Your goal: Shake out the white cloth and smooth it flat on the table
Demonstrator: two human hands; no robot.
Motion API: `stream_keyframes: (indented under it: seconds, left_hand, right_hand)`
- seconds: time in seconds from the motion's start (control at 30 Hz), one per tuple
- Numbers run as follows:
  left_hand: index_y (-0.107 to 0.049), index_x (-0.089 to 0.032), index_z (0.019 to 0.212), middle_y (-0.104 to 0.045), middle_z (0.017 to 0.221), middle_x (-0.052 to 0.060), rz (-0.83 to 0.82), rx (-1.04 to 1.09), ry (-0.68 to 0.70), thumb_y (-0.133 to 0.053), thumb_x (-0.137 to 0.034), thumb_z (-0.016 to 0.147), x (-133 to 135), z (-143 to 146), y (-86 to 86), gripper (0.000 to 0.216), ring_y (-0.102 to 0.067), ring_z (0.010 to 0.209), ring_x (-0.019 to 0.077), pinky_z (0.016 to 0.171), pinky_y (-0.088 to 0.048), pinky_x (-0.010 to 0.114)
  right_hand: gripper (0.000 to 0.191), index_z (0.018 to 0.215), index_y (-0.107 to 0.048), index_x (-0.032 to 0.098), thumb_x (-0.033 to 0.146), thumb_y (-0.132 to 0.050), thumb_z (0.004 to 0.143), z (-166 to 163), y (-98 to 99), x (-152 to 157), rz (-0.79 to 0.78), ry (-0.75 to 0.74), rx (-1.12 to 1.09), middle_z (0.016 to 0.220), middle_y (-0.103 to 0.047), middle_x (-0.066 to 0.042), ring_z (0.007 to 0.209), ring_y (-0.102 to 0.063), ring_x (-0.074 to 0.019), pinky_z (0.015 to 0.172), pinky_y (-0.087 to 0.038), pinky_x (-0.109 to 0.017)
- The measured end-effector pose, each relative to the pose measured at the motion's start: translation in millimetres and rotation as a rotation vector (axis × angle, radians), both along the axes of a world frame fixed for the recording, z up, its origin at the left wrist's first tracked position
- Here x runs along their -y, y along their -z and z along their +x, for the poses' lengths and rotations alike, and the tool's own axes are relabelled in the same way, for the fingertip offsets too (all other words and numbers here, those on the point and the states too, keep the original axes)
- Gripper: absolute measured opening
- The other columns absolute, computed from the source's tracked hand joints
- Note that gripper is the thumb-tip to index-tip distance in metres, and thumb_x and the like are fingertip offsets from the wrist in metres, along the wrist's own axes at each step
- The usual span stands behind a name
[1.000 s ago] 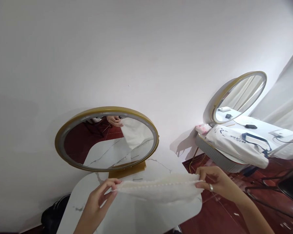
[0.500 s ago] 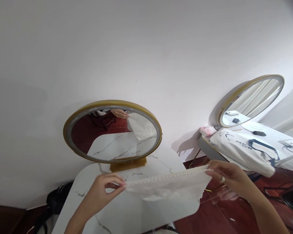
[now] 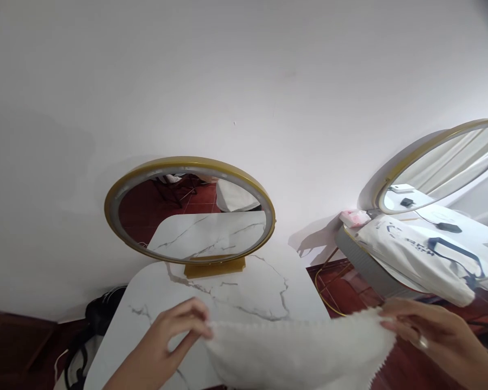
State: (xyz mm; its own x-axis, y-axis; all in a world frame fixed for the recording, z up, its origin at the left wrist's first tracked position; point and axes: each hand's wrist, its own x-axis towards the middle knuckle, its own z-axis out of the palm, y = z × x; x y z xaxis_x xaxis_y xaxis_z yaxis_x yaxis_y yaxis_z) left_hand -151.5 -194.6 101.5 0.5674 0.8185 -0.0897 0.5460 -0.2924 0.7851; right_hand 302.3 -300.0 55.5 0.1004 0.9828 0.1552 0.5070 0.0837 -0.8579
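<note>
A white textured cloth (image 3: 296,352) is stretched flat between my two hands, low over the near part of a white marble table (image 3: 244,287). My left hand (image 3: 168,338) pinches its left corner between thumb and fingers. My right hand (image 3: 435,336), with a ring on one finger, grips the right edge just past the table's right side. A round gold-framed mirror (image 3: 190,210) stands on a gold base at the back of the table, against the white wall. It reflects the tabletop and the cloth.
A second table (image 3: 374,271) at the right carries a white bag with dark print (image 3: 418,254), a pink packet (image 3: 353,218) and another gold-rimmed mirror (image 3: 439,162). A black bag (image 3: 101,314) sits on the dark red floor to the left.
Both hands have dropped toward the bottom of the view with the cloth still taut. The view has tilted so more of the tabletop shows, and the hand's reflection has left the mirror.
</note>
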Motion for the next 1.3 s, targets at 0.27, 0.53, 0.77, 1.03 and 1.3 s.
stream_keyframes:
  seconds: [0.27, 0.53, 0.77, 1.03, 1.3]
  left_hand:
    - [-0.068, -0.022, 0.084, -0.061, 0.094, 0.005, 0.206, -0.186, -0.122, -0.033, -0.014, 0.087, -94, 87, 134.3, 0.036, -0.059, 0.084, 0.0171, 0.077, -0.048, 0.029]
    - [-0.059, -0.012, 0.121, -0.051, 0.131, 0.018, 0.256, -0.374, -0.357, -0.036, -0.009, 0.084, -91, 140, 229.1, 0.044, -0.051, 0.119, 0.0288, 0.089, -0.049, 0.04]
    - [-0.008, -0.028, 0.152, -0.019, 0.158, 0.008, 0.524, -0.331, -0.363, -0.034, -0.02, 0.093, -42, 150, 323.2, 0.064, -0.021, 0.144, 0.027, 0.111, -0.034, 0.049]
    - [-0.001, -0.015, 0.152, -0.02, 0.157, 0.015, 0.674, -0.405, -0.504, -0.036, -0.03, 0.095, -85, 158, 337.1, 0.068, -0.019, 0.144, 0.0297, 0.111, -0.034, 0.049]
    - [-0.064, -0.006, 0.115, -0.066, 0.115, 0.021, 0.522, -0.53, -0.543, -0.04, -0.035, 0.093, -157, 175, 327.2, 0.044, -0.059, 0.11, 0.033, 0.098, -0.044, 0.05]
  right_hand:
    - [0.036, 0.084, -0.066, 0.018, 0.052, -0.064, 0.072, 10, 94.6, -127, -0.247, 0.061, -0.053, 0.057, -0.062, 0.0, 0.04, -0.051, -0.0122, 0.043, -0.042, -0.025]
    - [0.025, 0.074, -0.06, 0.018, 0.042, -0.054, 0.074, -7, 190.6, -194, -0.222, 0.214, -0.015, 0.069, -0.068, -0.007, 0.065, -0.069, -0.0234, 0.06, -0.054, -0.031]
    - [0.043, 0.128, -0.053, 0.021, 0.039, -0.043, 0.091, -89, 264.8, -146, 0.081, 0.135, 0.337, 0.134, -0.054, -0.013, 0.128, -0.047, -0.0265, 0.104, -0.039, -0.048]
    - [0.053, 0.147, -0.033, 0.029, 0.041, -0.035, 0.096, -135, 305.6, -159, 0.079, 0.126, 0.864, 0.155, -0.025, -0.007, 0.144, -0.016, -0.0282, 0.113, -0.012, -0.057]
    - [0.05, 0.141, -0.044, 0.027, 0.042, -0.039, 0.093, -134, 290.0, -231, -0.067, 0.086, 0.862, 0.149, -0.037, -0.011, 0.139, -0.026, -0.0355, 0.109, -0.007, -0.066]
